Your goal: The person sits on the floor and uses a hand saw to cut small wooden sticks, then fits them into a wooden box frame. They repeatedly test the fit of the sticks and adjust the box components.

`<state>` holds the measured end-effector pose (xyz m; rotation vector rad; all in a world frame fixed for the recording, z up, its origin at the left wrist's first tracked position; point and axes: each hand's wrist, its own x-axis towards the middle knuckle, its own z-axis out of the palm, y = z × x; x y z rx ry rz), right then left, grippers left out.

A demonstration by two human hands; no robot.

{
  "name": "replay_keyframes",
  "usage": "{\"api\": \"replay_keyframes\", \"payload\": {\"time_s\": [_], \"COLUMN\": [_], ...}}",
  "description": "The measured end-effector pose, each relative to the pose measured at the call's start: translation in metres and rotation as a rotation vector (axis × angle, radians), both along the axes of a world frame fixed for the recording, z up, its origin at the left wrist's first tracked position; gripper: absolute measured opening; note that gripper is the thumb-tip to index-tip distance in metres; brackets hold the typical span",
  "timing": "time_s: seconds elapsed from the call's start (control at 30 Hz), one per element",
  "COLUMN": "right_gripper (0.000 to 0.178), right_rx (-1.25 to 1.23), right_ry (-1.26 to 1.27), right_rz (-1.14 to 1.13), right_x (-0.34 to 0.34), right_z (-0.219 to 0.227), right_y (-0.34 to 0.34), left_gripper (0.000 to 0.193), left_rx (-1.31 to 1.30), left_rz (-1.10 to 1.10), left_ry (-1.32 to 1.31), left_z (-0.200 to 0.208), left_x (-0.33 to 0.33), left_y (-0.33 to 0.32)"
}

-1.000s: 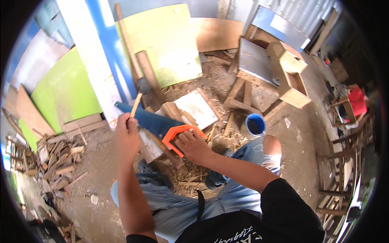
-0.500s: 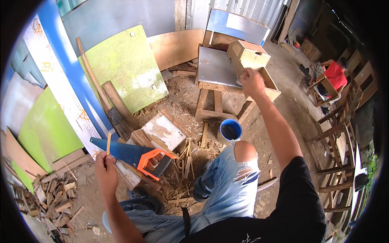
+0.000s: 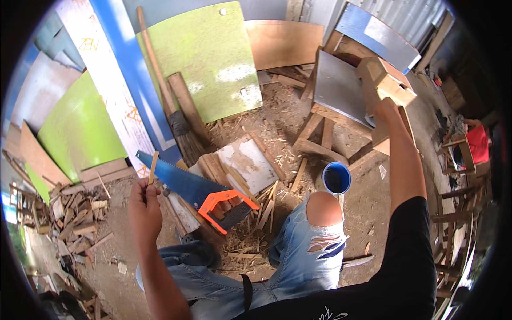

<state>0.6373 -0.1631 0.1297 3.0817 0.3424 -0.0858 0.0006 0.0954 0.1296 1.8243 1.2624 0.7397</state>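
Pinched upright in my left hand is a thin wooden stick. Just beyond it lies a handsaw with a blue blade and an orange and black handle, resting on wood pieces. My right arm stretches out to the far right. The right hand is at an open wooden drawer-like box, in front of a closed wooden box. Its fingers are largely hidden, so whether they grip anything does not show. Both boxes are at the right end of a low bench with a grey top.
A blue-rimmed bucket stands by my knee. Wood scraps are heaped at left. A broom leans against a lime-green panel. At far right a person in red sits near wooden chair frames.
The view has swung left, so the scene sits further right. My right hand has lowered toward the open drawer-like box. The left hand keeps hold of the stick.
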Motion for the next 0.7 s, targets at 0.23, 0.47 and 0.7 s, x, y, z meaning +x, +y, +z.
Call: {"api": "replay_keyframes", "payload": {"time_s": [0.23, 0.47, 0.7], "right_gripper": [0.050, 0.037, 0.040], "right_rx": [0.196, 0.376, 0.591], "right_ry": [-0.128, -0.133, 0.060], "right_rz": [0.042, 0.438, 0.752], "right_x": [-0.008, -0.078, -0.217], "right_z": [0.014, 0.060, 0.102], "right_y": [-0.038, -0.093, -0.089], "left_gripper": [0.016, 0.014, 0.018], "left_rx": [0.072, 0.107, 0.256], "left_rz": [0.014, 0.022, -0.022], "left_ry": [-0.007, -0.175, -0.389], "left_z": [0.002, 0.024, 0.104], "left_x": [0.002, -0.006, -0.047], "left_y": [0.010, -0.002, -0.040]}}
